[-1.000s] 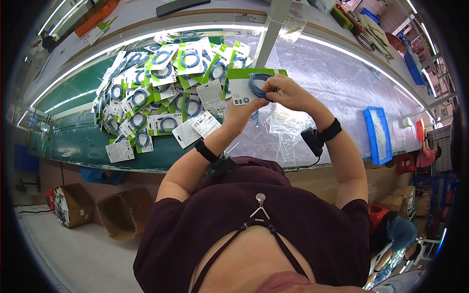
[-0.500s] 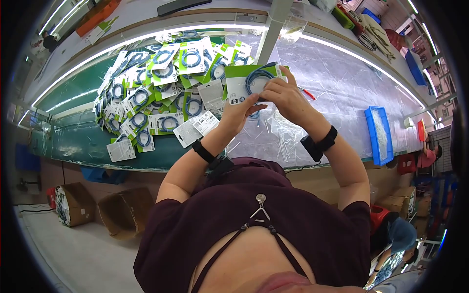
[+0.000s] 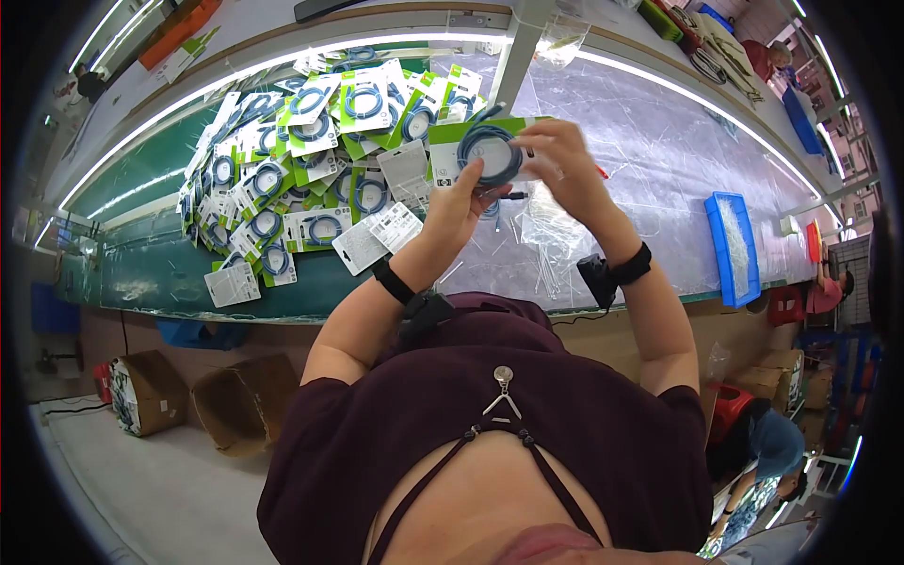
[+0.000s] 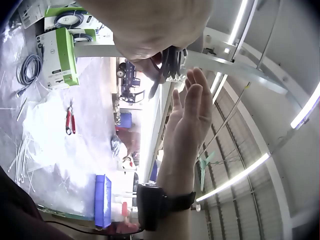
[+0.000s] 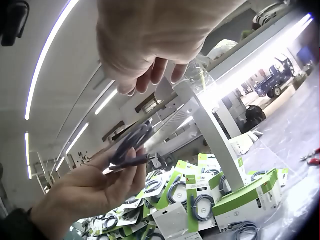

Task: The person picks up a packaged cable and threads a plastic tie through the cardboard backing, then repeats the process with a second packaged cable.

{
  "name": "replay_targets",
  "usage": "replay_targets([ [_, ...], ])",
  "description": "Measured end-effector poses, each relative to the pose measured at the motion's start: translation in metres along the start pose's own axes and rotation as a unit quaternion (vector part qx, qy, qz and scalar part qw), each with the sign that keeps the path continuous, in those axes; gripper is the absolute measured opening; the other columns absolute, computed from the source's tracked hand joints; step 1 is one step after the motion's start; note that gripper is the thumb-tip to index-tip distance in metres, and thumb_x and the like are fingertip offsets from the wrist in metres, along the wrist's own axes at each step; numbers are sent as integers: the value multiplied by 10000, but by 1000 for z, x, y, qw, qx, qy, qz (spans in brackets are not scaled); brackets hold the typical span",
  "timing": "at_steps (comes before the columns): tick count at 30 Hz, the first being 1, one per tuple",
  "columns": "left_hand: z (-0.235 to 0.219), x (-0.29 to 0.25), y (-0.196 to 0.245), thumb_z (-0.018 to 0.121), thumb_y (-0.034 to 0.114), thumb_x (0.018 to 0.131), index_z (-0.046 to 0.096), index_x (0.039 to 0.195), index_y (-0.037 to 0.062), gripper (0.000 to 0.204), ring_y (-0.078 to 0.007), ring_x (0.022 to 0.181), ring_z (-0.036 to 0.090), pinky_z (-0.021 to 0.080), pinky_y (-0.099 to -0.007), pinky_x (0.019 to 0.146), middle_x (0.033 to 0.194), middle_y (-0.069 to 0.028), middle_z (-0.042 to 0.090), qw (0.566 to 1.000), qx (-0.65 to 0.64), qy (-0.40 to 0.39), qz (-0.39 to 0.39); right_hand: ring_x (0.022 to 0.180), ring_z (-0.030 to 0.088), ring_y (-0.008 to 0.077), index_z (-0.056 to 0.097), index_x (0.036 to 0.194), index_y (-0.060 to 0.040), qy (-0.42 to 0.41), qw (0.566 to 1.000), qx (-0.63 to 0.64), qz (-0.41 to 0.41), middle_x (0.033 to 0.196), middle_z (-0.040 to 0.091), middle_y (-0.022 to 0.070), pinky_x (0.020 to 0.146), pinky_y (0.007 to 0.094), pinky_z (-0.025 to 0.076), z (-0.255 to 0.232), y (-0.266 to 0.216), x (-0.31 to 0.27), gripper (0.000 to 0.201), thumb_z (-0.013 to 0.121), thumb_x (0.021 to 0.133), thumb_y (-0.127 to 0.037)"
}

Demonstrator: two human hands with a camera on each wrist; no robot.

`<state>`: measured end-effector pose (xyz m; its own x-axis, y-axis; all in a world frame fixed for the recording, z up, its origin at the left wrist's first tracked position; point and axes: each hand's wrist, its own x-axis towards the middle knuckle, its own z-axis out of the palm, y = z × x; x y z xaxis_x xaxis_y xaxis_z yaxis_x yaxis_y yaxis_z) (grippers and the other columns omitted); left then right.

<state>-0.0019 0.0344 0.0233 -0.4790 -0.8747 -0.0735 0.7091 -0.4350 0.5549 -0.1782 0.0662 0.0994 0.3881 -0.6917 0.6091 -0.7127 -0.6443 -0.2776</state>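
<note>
A coiled blue-grey cable (image 3: 490, 155) is held in my left hand (image 3: 454, 209), the thumb lying over the coil and a connector end sticking out beside the fingers. Behind it in the head view is a green-and-white card box (image 3: 443, 162). My right hand (image 3: 565, 169) is beside the coil; in the left wrist view the right hand (image 4: 187, 120) has its fingers extended and apart from the cable. In the right wrist view the left hand (image 5: 95, 195) grips the coil (image 5: 132, 145) from below.
Many carded cables (image 3: 320, 231) lie heaped on the left of the table. Red-handled pliers (image 4: 70, 121), clear plastic bags and thin strips (image 3: 546, 268) lie on the right part. A blue tray (image 3: 733, 250) stands at the right edge, and a metal post (image 3: 520, 66) rises behind.
My right hand has moved off the cable, up and to the right, its fingers loosened. The coil, now fully visible, has shifted slightly left in my left hand.
</note>
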Motion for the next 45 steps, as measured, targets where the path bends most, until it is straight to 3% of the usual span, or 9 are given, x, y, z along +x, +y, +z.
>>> replay_targets([
  [2, -5, 2, 1, 561, 134, 911, 507, 1144, 27, 262, -214, 908, 633, 560, -346, 797, 1068, -101, 602, 1000, -22, 16, -8, 907, 550, 233, 621, 889, -105, 100, 988, -5, 117, 878, 592, 24, 908, 419, 378, -3, 1, -4, 225, 726, 691, -115],
  [10, -6, 7, 0, 558, 157, 917, 511, 1139, 27, 261, -224, 913, 634, 559, -347, 794, 1048, -110, 612, 994, -89, 30, -48, 889, 540, 239, 602, 897, -114, -6, 990, -141, 11, 884, 582, 32, 864, 401, 376, 23, -27, -23, 186, 681, 730, -89],
  [15, -3, 1, 4, 565, 151, 912, 511, 1143, 36, 264, -223, 919, 633, 557, -352, 802, 1044, -106, 614, 998, -31, 9, -63, 864, 536, 244, 617, 921, -120, 20, 995, -92, 27, 861, 571, 36, 850, 387, 378, 15, -23, -17, 175, 649, 753, -82],
  [18, -5, -2, 3, 577, 140, 904, 509, 1148, 43, 271, -217, 925, 630, 557, -352, 807, 1049, -102, 611, 997, 13, -8, -78, 844, 533, 242, 638, 941, -132, -25, 994, -101, 24, 840, 559, 37, 837, 385, 379, 13, -10, -16, 190, 634, 759, -79],
  [25, -3, -7, 7, 604, 77, 876, 491, 1167, 45, 314, -202, 954, 617, 558, -349, 811, 1079, -97, 593, 997, 49, -49, -28, 836, 531, 239, 660, 925, -136, -9, 997, -74, 32, 824, 548, 37, 795, 383, 379, 17, -5, -13, 190, 636, 748, -71],
  [35, -2, -2, 0, 585, 63, 881, 494, 1155, 36, 290, -203, 912, 629, 575, -334, 748, 1050, -98, 598, 996, 86, -13, 6, 822, 534, 240, 665, 904, -131, -10, 996, -85, 35, 818, 544, 32, 780, 362, 375, 19, -11, -12, 185, 648, 733, -64],
  [39, -9, 3, -9, 566, 58, 886, 501, 1140, 25, 265, -203, 875, 639, 583, -324, 707, 1026, -97, 602, 989, 138, 2, 48, 808, 537, 239, 661, 913, -128, 19, 997, -51, 64, 809, 541, 36, 788, 363, 369, 32, -4, -19, 204, 669, 719, -67],
  [43, -23, 10, -18, 557, 56, 888, 503, 1138, 13, 260, -209, 872, 642, 585, -324, 689, 1028, -97, 601, 983, 173, 18, 60, 844, 546, 247, 650, 924, -105, -27, 993, 1, 119, 859, 569, 45, 778, 359, 387, 42, 19, -36, 220, 698, 710, -93],
  [45, -28, 11, -17, 558, 57, 888, 503, 1140, 8, 263, -211, 881, 640, 584, -327, 689, 1035, -96, 600, 982, 183, 25, 48, 837, 564, 233, 645, 934, -91, 54, 989, 44, 130, 888, 590, 53, 746, 343, 413, 41, 30, -43, 204, 691, 736, -97],
])
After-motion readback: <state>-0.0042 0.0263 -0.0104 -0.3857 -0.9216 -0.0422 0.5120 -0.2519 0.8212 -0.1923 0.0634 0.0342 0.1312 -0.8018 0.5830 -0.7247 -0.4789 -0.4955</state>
